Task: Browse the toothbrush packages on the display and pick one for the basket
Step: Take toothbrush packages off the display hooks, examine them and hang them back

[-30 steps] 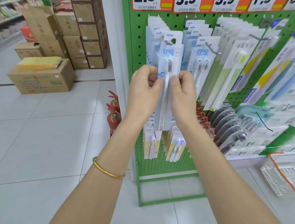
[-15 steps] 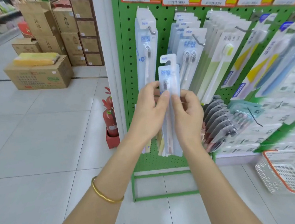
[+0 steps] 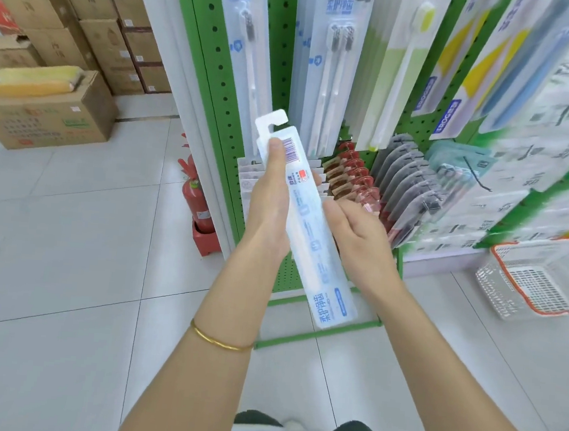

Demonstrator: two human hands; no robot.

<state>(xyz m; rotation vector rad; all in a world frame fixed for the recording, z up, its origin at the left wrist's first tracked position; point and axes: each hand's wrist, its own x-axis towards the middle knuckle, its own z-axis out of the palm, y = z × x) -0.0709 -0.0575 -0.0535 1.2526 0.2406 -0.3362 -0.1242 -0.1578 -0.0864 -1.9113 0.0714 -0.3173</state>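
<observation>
Left hand [image 3: 271,197] grips the toothbrush package [image 3: 312,231] near its top. The thumb lies flat on the face beside the barcode, and fingertips wrap round behind and show at the package's right edge. Right hand [image 3: 357,232] is just right of the package with its thumb against the right edge and fingers loosely bent. Cannot tell if it pinches or only touches.

The package is long, clear and white with blue print. Its back faces the camera, hang tab up, and it tilts so the top leans left and the bottom end points lower right. It is off the pegs, held in the air in front of the green pegboard display [image 3: 216,72].

More toothbrush packages [image 3: 335,54] hang on the pegs above the hands. Rows of dark and red packs [image 3: 406,188] hang lower, just behind the right hand.

The basket [image 3: 499,258] is white mesh with an orange rim. It sits on the tiled floor [image 3: 65,265] at the foot of the display on the right, well apart from the held package. What is inside it is too blurred to tell.

A gold bracelet [image 3: 220,340] is on the left wrist. A red fire extinguisher [image 3: 195,197] stands at the display's left post. Cardboard boxes [image 3: 47,119] are stacked at far left, with a yellow pack [image 3: 33,80] lying on the nearest one.
</observation>
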